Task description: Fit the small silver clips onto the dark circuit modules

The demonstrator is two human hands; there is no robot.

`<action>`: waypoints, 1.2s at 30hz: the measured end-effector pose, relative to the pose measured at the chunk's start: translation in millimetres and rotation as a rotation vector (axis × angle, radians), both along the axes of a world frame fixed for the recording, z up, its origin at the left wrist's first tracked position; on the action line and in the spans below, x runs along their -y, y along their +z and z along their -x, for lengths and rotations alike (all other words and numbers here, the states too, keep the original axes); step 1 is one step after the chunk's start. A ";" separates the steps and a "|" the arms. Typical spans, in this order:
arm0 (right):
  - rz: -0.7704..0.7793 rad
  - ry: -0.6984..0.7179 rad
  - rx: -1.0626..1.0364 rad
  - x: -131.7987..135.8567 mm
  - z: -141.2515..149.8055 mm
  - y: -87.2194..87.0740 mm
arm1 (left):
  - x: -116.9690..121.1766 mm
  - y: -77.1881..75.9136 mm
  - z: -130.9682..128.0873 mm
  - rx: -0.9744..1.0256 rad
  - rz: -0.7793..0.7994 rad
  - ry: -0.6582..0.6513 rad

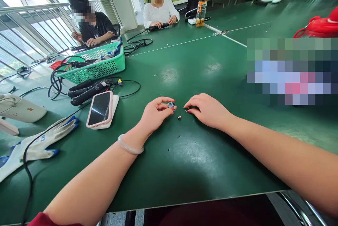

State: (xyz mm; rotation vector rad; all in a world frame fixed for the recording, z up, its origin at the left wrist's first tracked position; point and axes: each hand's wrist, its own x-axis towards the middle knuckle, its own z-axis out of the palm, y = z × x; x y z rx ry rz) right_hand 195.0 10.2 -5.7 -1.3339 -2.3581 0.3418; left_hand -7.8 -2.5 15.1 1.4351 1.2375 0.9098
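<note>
My left hand (157, 113) is closed around a small grey-blue metallic part (171, 105), pinched between thumb and fingers just above the green table. To its right, my right hand (207, 110) rests low over the tabletop with thumb and fingertips drawn together. A tiny bright piece (186, 110) shows at those fingertips, too small to name. Between the two hands, on the table, lies another tiny dark and silver piece (179, 117), touched by neither hand. A pale bangle (130, 145) circles my left wrist.
Left of my hands are a phone (99, 109) on a white block, black corded tools (91, 90), a green basket (95, 71) and a work glove (43, 139). A bottle (201, 13) stands farther back. Two people sit across the green table (169, 176). A red object (320, 25) is at right.
</note>
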 end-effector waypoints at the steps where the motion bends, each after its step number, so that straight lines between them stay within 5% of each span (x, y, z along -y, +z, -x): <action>1: 0.006 -0.001 0.016 0.1 0.9 -0.1 | -0.4 -0.8 -0.2 0.001 0.008 0.005; 13: -0.038 0.105 0.000 10.6 10.3 0.2 | -7.1 -19.1 4.0 -0.036 -0.053 0.004; 36: -0.033 0.147 -0.062 9.2 15.3 -3.5 | -5.7 -18.7 4.1 -0.172 -0.139 -0.076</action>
